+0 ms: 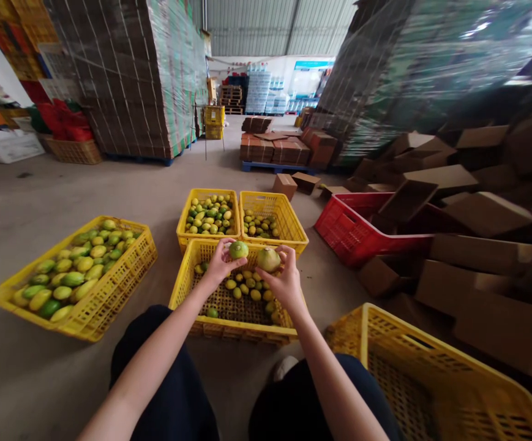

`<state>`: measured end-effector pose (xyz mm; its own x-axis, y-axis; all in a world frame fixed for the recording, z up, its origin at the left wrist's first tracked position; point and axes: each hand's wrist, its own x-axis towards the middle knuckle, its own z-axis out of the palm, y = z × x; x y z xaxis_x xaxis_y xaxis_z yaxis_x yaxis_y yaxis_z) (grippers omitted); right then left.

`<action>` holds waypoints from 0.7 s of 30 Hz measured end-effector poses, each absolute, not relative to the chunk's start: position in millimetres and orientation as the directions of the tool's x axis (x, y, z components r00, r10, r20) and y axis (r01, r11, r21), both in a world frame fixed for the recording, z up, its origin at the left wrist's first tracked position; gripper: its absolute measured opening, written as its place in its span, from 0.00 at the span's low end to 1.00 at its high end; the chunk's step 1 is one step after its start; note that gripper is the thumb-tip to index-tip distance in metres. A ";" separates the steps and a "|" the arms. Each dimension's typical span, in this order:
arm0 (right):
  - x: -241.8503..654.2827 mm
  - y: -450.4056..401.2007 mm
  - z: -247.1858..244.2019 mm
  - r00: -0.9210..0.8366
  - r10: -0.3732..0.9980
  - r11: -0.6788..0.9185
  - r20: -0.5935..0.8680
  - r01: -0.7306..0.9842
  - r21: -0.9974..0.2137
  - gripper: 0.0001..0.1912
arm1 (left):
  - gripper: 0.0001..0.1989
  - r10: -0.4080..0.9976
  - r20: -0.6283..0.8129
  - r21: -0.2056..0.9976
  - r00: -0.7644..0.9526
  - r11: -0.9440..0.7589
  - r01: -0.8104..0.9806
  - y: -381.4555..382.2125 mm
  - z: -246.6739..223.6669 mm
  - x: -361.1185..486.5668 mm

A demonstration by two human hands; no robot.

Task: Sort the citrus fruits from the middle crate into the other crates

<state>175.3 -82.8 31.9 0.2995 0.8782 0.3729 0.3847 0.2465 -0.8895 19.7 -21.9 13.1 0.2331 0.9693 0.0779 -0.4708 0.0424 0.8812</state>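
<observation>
My left hand (221, 264) is closed on a green-yellow lemon (238, 250), held between thumb and fingers. My right hand (288, 278) grips a paler, larger-looking green lemon (269, 260) close beside it. Both lemons are raised above a yellow plastic crate (247, 332) standing in front of my knees. Inside that crate lie loose yellow lemons (255, 295), mostly toward the right, and a few green ones at the left. My hands and forearms hide part of the crate's contents.
Behind stand two more yellow crates, one fuller of lemons (208, 214), the other less full (293, 226). A heaped yellow crate (104, 306) is at left, another yellow crate (365, 337) at near right. A red crate (343, 236) and cardboard boxes (468, 282) crowd the right side.
</observation>
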 end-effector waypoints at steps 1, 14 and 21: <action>176.6 -81.9 30.6 0.300 0.872 0.255 0.387 0.396 -0.882 0.26 | 0.28 0.968 0.086 0.884 0.237 0.035 -0.466 -21.1 12.1 18.9; 181.4 -78.6 20.9 0.266 0.888 0.274 0.375 0.350 -0.896 0.24 | 0.31 0.957 0.082 0.913 0.280 0.041 -0.406 -20.8 8.5 33.4; 164.5 -79.2 30.2 0.226 0.905 0.267 0.360 0.355 -0.896 0.24 | 0.22 0.958 -0.074 0.845 0.276 0.207 -0.493 -31.0 9.8 22.5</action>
